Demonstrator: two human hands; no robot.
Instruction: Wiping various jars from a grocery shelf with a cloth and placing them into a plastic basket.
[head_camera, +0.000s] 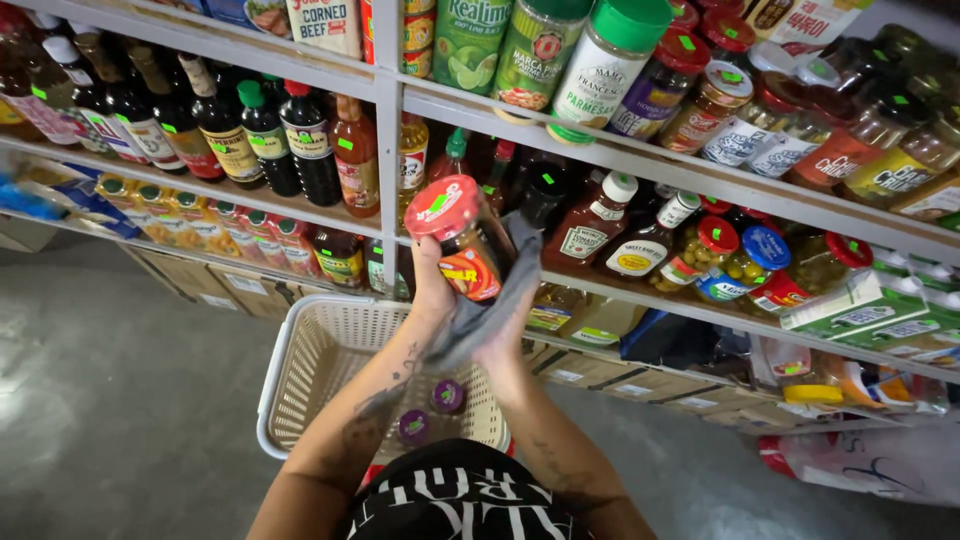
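Grey metal shelving (690, 165) spans the upper half of the frame, packed with dark sauce bottles (250, 135) at upper left and red-lidded jars and shakers at upper right. Below it, at lower centre, a cream plastic basket (300, 370) rests on the grey floor, with two small purple-capped jars (430, 412) lying on its bottom. At frame centre the person's left hand (432, 285) grips a glass jar with a red lid (458, 238) from below, fingers closed round its lower body, so that the jar is held tilted, above the basket and in front of the middle shelf. The right hand (505, 335) holds a grey cloth (495, 300), fingers clenched on the fabric and pressing it against the jar's right side. The jar appears supported by one hand only; a judgement from this is that a firm wipe against the smooth glass could twist it out of that grip, dropping it onto the jars in the basket or the hard floor. The trailing cloth could also catch a neighbouring bottle on the shelf edge.
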